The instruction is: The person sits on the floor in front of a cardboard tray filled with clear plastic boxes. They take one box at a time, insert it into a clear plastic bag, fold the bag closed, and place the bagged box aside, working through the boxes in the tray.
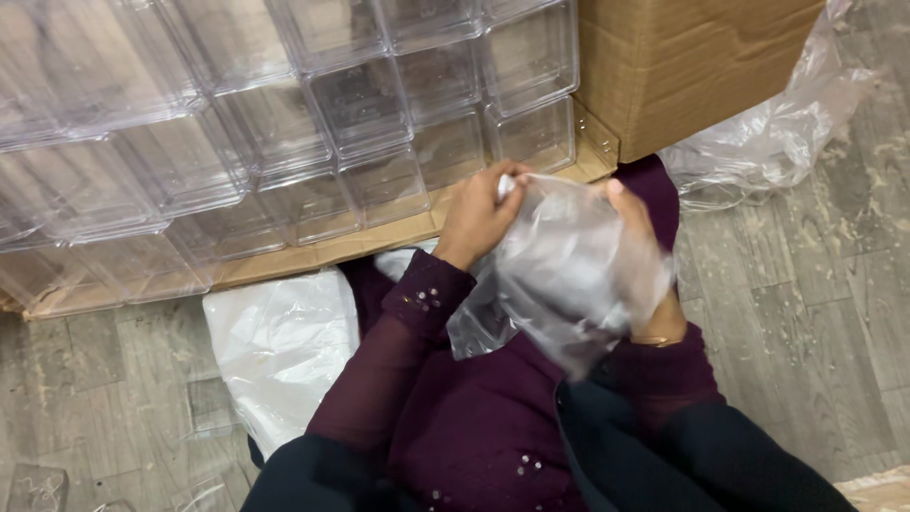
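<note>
Both my hands hold a clear plastic bag point(559, 275) above my lap. My left hand point(479, 216) pinches the bag's top edge on the left. My right hand point(637, 248) grips the bag's right side and is partly veiled by the plastic. Something pale seems to sit inside the bag, but I cannot make out what. My sleeves are dark purple with small beads.
Stacked clear plastic boxes point(284, 123) lie on flattened cardboard point(313, 254) ahead. A large brown carton point(682, 66) stands at the upper right with crumpled clear wrap point(768, 142) beside it. A white plastic bag point(280, 346) lies on the grey wood-look floor point(806, 313) at my left.
</note>
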A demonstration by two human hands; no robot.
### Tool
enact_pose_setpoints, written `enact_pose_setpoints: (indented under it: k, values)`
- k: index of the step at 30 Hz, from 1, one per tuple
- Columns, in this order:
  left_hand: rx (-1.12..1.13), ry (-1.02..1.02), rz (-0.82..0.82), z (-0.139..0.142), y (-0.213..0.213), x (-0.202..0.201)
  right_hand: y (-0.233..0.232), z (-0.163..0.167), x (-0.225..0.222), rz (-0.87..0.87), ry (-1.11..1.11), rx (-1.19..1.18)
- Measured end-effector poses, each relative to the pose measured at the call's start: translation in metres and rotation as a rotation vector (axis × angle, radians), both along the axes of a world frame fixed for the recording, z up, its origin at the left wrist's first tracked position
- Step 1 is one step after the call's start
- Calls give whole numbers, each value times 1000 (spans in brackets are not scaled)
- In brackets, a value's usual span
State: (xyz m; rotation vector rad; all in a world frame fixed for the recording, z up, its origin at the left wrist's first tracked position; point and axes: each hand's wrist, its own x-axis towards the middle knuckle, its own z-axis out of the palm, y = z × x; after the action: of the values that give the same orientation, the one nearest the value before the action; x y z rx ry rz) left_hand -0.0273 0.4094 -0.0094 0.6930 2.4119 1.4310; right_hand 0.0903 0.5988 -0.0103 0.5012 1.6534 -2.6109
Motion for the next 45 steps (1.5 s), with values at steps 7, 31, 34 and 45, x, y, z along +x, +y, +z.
enact_pose_setpoints:
  k: [7,31,34,45]
  values:
    - [266,-3,-113,20,24,7,16,11,25,218,281,349]
    - [459,2,-375,51,-1,14,27,59,-8,340,123,518]
    - [494,-68,-309,45,-13,12,12,58,-12,207,-17,495]
    - [782,-638,-181,3,-9,-34,18,14,-65,135,94,68]
